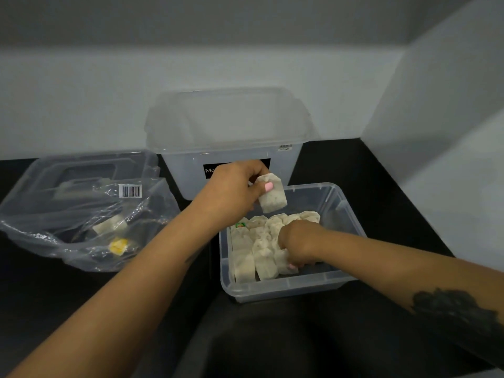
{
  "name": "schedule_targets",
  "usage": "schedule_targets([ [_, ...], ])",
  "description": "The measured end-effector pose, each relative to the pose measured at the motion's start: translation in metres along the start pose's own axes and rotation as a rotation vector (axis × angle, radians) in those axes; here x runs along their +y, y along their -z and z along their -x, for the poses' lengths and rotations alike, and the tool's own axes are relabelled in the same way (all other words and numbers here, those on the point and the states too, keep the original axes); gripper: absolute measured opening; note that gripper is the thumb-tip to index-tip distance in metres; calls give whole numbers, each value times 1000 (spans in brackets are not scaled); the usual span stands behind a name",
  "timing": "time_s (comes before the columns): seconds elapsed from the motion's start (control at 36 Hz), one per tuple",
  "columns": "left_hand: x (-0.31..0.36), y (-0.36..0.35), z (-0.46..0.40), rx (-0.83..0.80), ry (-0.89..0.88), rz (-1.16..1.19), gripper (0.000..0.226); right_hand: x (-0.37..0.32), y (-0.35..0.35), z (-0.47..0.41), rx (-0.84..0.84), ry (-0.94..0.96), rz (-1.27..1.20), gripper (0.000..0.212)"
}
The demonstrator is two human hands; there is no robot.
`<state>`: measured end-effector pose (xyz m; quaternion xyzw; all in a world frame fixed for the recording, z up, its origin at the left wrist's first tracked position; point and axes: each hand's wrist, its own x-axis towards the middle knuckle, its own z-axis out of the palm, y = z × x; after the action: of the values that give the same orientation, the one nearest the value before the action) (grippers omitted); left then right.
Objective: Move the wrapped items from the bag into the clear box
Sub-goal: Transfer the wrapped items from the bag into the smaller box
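Overhead, one wrapped item [272,197]; two hands.

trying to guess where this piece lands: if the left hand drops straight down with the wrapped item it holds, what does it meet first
Probably the back row of wrapped items in the clear box. The left hand holds its wrapped item above them, though depth is unclear.

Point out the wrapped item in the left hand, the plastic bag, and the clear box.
wrapped item [273,197], head view, middle of its pale wrapper, pinched by the left hand [234,189].
plastic bag [81,230], head view, crinkled front film.
clear box [283,289], head view, near wall.
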<state>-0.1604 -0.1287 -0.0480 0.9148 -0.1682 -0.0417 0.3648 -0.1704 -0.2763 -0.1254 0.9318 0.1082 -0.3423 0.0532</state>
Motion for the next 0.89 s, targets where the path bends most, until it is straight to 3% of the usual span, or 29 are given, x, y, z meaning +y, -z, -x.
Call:
schedule_targets([
  [0.25,-3,-2,-1,-4,-8,-46,18,-6,-2,-6,129,-97,195,45],
  [0.64,-6,-1,-5,-67,35,-35,16,-4,17,4,54,-133,272,58],
  [0.78,-4,-3,-9,-118,68,-71,16,16,55,23,73,-138,29,37],
  [0.89,4,-11,-12,-137,72,-82,16,36,77,35,109,6,-474,51],
])
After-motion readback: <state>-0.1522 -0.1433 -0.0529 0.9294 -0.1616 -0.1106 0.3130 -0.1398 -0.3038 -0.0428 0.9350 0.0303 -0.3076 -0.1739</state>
